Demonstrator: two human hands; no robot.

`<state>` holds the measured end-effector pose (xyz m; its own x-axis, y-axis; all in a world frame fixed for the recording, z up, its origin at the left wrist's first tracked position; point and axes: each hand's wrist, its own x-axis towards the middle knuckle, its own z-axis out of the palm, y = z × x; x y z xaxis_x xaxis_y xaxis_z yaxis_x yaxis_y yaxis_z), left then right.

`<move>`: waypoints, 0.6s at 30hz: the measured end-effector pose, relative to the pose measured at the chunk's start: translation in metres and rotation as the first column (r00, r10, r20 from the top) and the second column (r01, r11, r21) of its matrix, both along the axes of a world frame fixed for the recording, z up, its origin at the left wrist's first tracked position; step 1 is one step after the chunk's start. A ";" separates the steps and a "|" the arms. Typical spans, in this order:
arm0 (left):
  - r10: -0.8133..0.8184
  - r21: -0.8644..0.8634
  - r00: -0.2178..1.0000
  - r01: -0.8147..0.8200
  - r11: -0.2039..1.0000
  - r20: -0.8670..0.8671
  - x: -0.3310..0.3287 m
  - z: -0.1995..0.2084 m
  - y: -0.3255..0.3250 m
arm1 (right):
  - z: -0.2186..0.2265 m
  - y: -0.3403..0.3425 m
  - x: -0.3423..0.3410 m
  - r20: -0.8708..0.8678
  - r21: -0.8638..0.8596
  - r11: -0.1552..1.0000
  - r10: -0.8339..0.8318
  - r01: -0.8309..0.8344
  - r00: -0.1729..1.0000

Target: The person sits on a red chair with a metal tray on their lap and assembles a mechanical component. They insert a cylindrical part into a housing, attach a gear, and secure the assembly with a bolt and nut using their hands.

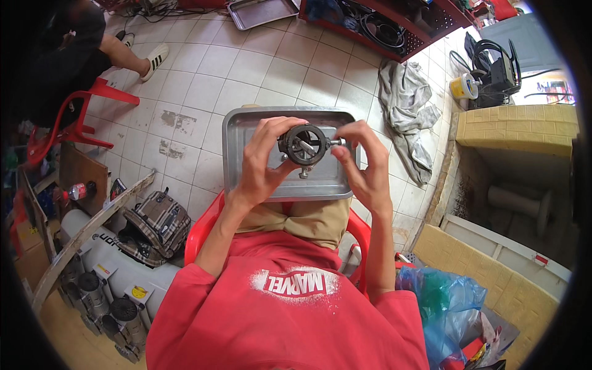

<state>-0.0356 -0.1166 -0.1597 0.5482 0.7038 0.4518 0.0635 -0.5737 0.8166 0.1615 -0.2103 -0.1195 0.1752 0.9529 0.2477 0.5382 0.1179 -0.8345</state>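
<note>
A dark, ring-shaped metal part (290, 144) with silvery bolts sticking out of its sides is held up over a grey metal tray (231, 179) on my lap. My left hand (262, 160) is wrapped around the ring's left side, fingers on top and thumb below. A silver bolt (337, 142) juts from the ring's right side, between the curled index finger and thumb of my right hand (368, 163). That hand is slightly smeared by motion. Inside the ring a short silver pin or rod (306, 148) shows. Another bolt (303, 173) points down from its lower edge.
A person sits on a red plastic chair (114, 92) at the upper left. A grey cloth (404, 105) lies on the tiled floor to the right, near a recessed pit (512, 166). A plaid backpack (161, 225) stands left of my chair; a blue plastic bag (444, 299) lies at lower right.
</note>
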 end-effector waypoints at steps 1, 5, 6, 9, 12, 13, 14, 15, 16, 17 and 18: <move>0.008 0.003 1.000 -0.008 1.000 -0.009 0.000 -0.001 0.001 | 0.001 0.003 -0.002 -0.038 0.037 0.999 -0.008 0.009 0.999; 0.015 0.011 1.000 -0.015 1.000 -0.022 0.000 -0.002 0.005 | 0.002 0.010 -0.001 -0.226 0.070 0.997 -0.018 0.034 0.974; 0.015 0.012 1.000 -0.015 1.000 -0.023 -0.001 -0.002 0.005 | 0.000 0.010 0.000 -0.284 0.049 0.998 -0.014 0.029 0.959; 0.041 0.009 0.999 -0.041 0.999 -0.026 0.001 0.003 0.006 | -0.009 0.013 0.012 -0.093 -0.020 0.998 0.056 -0.058 0.994; 0.060 -0.089 0.998 -0.062 0.994 -0.023 0.001 -0.001 0.006 | -0.002 0.019 0.006 -0.137 0.054 0.999 0.000 0.008 0.991; 0.057 -0.082 0.998 -0.058 0.995 -0.012 0.001 -0.001 0.007 | 0.001 0.020 0.004 -0.174 0.066 0.998 -0.001 0.013 0.985; 0.052 -0.075 0.999 -0.052 0.996 0.001 0.001 -0.001 0.009 | 0.004 0.022 0.002 -0.209 0.078 0.997 -0.003 0.020 0.978; 0.047 -0.067 0.999 -0.046 0.997 0.013 0.001 0.001 0.010 | 0.007 0.023 0.000 -0.244 0.089 0.996 -0.004 0.027 0.970; 0.041 -0.071 0.999 -0.040 0.997 0.023 0.002 0.005 0.011 | 0.008 0.024 -0.001 -0.297 0.081 0.996 -0.014 0.040 0.955; 0.034 -0.076 0.999 -0.031 0.997 0.033 0.005 0.012 0.010 | 0.010 0.024 -0.001 -0.348 0.071 0.996 -0.025 0.053 0.937; 0.027 -0.081 0.999 -0.023 0.996 0.043 0.007 0.018 0.010 | 0.010 0.024 -0.001 -0.398 0.060 0.996 -0.036 0.066 0.917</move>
<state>-0.0282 -0.1064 -0.1420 0.5110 0.7521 0.4163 0.0401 -0.5046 0.8624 0.1604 -0.1860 -0.1090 0.3209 0.9226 0.2143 0.1717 0.1659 -0.9711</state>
